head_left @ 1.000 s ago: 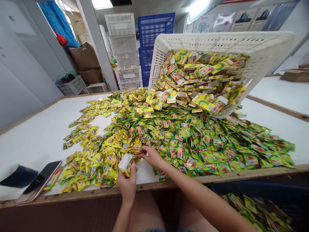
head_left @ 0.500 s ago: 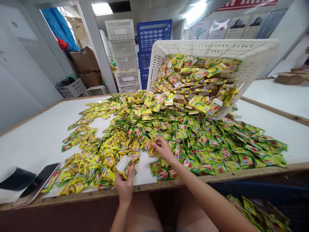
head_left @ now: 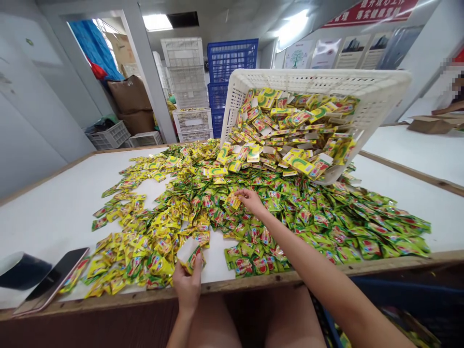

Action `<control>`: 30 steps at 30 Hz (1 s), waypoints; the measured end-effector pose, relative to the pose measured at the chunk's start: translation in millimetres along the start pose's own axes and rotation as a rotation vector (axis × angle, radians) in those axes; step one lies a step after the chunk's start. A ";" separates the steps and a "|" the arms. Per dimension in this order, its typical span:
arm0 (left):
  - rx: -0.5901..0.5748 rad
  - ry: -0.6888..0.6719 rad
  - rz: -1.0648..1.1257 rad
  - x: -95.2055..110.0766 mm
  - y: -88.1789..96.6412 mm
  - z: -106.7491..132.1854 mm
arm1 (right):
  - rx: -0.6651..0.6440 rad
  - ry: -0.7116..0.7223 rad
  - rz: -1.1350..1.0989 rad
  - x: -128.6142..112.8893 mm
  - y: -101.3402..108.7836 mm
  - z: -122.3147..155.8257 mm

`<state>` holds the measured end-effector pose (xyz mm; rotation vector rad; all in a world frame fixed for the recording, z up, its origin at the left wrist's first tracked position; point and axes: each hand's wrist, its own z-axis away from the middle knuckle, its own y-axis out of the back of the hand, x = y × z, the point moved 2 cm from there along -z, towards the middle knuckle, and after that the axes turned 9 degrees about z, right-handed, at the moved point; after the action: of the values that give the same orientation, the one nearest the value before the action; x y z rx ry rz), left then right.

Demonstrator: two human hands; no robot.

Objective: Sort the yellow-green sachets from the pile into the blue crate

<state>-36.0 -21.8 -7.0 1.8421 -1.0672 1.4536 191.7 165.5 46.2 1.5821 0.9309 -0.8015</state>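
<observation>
My left hand (head_left: pixel 187 286) is closed round a small open carton (head_left: pixel 189 253), its white flap up and a red and green print on its side. The carton is held just above the near table edge. Farther forward, my right hand (head_left: pixel 251 201) pinches a yellow sachet (head_left: pixel 234 200) by its edge, over the heap. Green sachets (head_left: pixel 304 217) with red print spread to the right of that hand. Yellow sachets (head_left: pixel 155 237) lie in a loose pile to the left, around and beyond the carton.
A white plastic basket (head_left: pixel 380 104) full of small flat cartons (head_left: pixel 290 125) tips toward me on the heap. At the left lie a phone (head_left: pixel 60 275) and a dark cup (head_left: pixel 25 270). A wooden rim (head_left: pixel 119 300) edges the table. Crates (head_left: pixel 232 63) stand stacked behind.
My right hand has moved forward and slightly right, with a yellow sachet lifted in its fingers. My left hand keeps the carton almost in place. The view has tilted up a little.
</observation>
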 end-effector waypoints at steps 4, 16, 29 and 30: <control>0.001 -0.008 0.007 -0.2 -0.3 -0.7 | 0.019 -0.055 0.103 10.1 -3.9 5.2; -0.166 0.102 0.144 -5.7 -3.0 -6.6 | 0.018 -0.152 0.406 7.6 -25.7 5.8; -0.531 0.311 0.256 3.8 -52.8 -1.0 | -0.193 0.344 -0.022 -57.5 -18.2 107.5; -0.538 0.292 0.239 5.5 -55.0 -1.5 | -0.172 0.350 0.003 -55.3 -20.3 112.2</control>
<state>10.3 7.2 1.4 1.1231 -1.3926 1.3388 145.1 48.9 63.6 1.5974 1.2131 -0.4334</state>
